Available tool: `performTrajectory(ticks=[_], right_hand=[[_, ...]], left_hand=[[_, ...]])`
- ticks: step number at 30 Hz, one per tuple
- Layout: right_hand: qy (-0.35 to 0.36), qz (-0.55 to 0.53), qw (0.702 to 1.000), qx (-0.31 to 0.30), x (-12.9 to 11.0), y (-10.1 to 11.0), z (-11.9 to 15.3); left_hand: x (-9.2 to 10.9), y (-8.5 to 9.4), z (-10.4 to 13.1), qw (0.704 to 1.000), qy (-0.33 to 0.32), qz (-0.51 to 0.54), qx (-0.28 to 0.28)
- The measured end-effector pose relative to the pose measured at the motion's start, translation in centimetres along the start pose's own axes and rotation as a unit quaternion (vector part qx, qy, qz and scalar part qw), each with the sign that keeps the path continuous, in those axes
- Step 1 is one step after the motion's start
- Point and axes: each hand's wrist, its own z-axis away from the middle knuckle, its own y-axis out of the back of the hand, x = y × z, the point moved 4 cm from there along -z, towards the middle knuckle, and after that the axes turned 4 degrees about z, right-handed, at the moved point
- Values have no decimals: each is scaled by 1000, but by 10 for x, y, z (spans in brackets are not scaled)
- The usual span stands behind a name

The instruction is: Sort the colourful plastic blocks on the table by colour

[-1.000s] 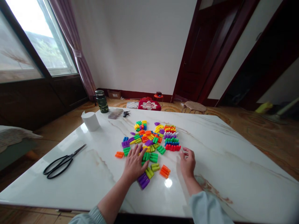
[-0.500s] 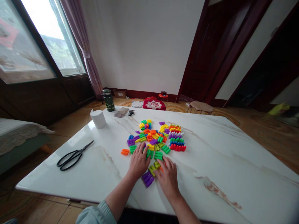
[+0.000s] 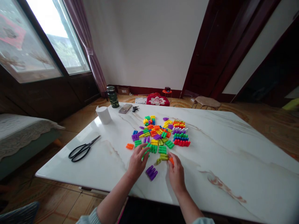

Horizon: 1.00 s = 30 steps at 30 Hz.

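Many bright plastic pieces lie in a loose cluster on the white marbled table (image 3: 210, 137). My left hand (image 3: 138, 160) is over the cluster's near left side, fingers apart, with green pieces (image 3: 152, 148) at its fingertips. On the right, my right hand (image 3: 175, 170) has its fingers closed round an orange piece (image 3: 171, 160), beside olive-green pieces (image 3: 163, 157). A purple piece (image 3: 151, 173) lies between my hands, nearer the front edge. Rows of coloured pieces (image 3: 181, 143) are lined up at the cluster's right side.
Black-handled scissors (image 3: 85, 148) lie at the left, with a white paper roll (image 3: 103, 115) behind them. Farther back are a camouflage bottle (image 3: 113, 97), a phone (image 3: 125, 108) and keys (image 3: 135, 108). A round stool (image 3: 207, 101) stands beyond the table.
My hands have moved apart. The olive-green pieces beside my right hand have shifted right, away from the purple piece. The view has shifted slightly, and my left fingers are more lifted.
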Motion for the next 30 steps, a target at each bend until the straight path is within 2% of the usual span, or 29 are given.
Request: performTrajectory(ticks=[4,7,13,16,22,25,30], right_hand=[[17,-5,1000,-11,-7,0,0],[61,-1,998,-18,-14,-1,0],[141,86,981,-98,-25,-12,3],[150,104,977,-106,-29,-12,3],[131,93,982,-101,-34,-7,3],[127,91,982,-104,-33,-8,2],[121,85,985,-90,-27,-10,2]], left_hand=[[19,2,31,996,22,-32,-84],[25,-4,44,993,45,-57,-93],[31,-16,43,987,77,-71,-121],[34,-17,42,983,95,-89,-132],[36,-19,47,975,82,-131,-157],[22,-21,34,980,87,-105,-145],[-6,-21,-24,998,63,-10,-28]])
